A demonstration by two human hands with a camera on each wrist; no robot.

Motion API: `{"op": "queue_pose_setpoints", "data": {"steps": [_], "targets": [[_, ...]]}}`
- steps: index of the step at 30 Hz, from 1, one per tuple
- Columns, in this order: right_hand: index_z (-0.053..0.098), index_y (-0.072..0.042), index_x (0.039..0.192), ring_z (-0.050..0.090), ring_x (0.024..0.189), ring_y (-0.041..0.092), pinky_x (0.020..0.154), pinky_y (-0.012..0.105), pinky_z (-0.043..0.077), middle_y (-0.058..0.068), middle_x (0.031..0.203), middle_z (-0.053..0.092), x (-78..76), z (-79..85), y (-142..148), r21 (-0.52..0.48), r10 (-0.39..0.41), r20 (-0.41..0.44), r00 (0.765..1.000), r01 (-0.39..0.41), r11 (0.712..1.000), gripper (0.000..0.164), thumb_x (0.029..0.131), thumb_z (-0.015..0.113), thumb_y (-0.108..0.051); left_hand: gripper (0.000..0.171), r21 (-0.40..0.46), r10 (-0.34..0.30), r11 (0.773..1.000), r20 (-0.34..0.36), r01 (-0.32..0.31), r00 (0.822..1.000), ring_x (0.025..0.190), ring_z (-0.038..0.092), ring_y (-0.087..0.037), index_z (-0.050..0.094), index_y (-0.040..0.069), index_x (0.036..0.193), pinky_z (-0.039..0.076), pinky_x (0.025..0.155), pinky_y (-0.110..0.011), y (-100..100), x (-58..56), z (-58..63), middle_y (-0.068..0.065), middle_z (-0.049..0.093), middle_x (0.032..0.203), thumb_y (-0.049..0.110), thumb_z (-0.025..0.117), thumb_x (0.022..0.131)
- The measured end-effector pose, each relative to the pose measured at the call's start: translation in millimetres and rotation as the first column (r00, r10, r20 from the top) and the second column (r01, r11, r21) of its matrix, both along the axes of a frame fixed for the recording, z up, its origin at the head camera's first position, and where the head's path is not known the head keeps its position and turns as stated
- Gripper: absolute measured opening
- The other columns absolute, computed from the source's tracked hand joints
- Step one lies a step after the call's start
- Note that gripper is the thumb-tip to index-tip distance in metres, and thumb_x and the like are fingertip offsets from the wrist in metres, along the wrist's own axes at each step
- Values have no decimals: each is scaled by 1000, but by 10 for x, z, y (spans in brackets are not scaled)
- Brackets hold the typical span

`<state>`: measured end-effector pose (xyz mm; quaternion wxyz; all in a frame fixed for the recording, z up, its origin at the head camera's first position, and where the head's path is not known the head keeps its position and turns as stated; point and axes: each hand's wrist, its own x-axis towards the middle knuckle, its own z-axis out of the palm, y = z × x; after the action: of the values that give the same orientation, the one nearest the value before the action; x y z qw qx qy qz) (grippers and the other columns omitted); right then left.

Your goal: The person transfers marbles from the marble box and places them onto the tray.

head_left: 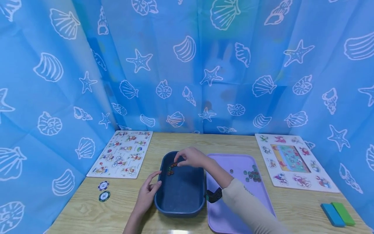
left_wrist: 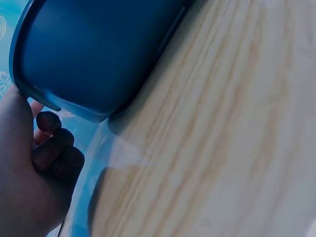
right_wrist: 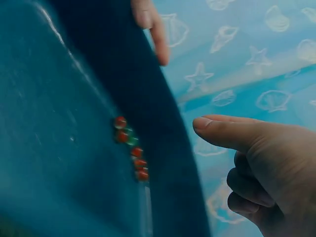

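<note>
A dark blue rectangular tub (head_left: 182, 195) stands on the wooden table. My left hand (head_left: 148, 191) grips its left rim, with thumb and index finger at the edge and the other fingers curled below it in the left wrist view. My right hand (head_left: 191, 157) is over the tub's far left corner, thumb and index finger pointing down with a small gap between their tips. Below them, small shiny red beads (right_wrist: 140, 163) and a green bead (right_wrist: 132, 141) lie in a line along the tub's inner wall. No bead shows between the fingers.
Right of the tub, a purple tray (head_left: 230, 201) holds several green and dark red beads (head_left: 255, 174). Two poker chips (head_left: 104, 196) lie at left. Picture puzzle boards (head_left: 122, 152) stand left and right at the back. Blue and green blocks (head_left: 333, 214) lie at the right.
</note>
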<state>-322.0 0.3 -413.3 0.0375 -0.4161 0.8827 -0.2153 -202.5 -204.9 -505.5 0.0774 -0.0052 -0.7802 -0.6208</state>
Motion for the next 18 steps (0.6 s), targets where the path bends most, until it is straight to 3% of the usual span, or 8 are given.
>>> {"op": "queue_pose_setpoints", "data": {"steps": [6,10,18], "targets": [[69,-17,94,37,50,10,51,21,32,-5,59,46,-105,-185,-194,18,19,79,997,-20,1000,14,82,65,-22,34,-3,-3,1000,-18,3,1000,40,31,-7,50,26,124,30,43,-22,-7,-12,-14,5,29,48,19,53,90],[69,-19,93,46,58,5,58,20,38,-8,71,57,-144,-303,-279,52,14,109,994,-20,998,12,81,66,-22,35,-6,-6,1000,-27,6,1000,41,31,-7,50,25,124,30,44,-22,-8,-14,-18,5,28,49,18,53,90],[69,-25,88,56,78,5,72,23,45,-11,87,62,-161,-426,-377,156,-8,72,997,-4,988,11,78,69,-26,34,-5,-11,1000,-6,11,1000,43,34,-8,50,27,123,32,46,-22,-5,-11,12,5,30,50,23,54,90]]}}
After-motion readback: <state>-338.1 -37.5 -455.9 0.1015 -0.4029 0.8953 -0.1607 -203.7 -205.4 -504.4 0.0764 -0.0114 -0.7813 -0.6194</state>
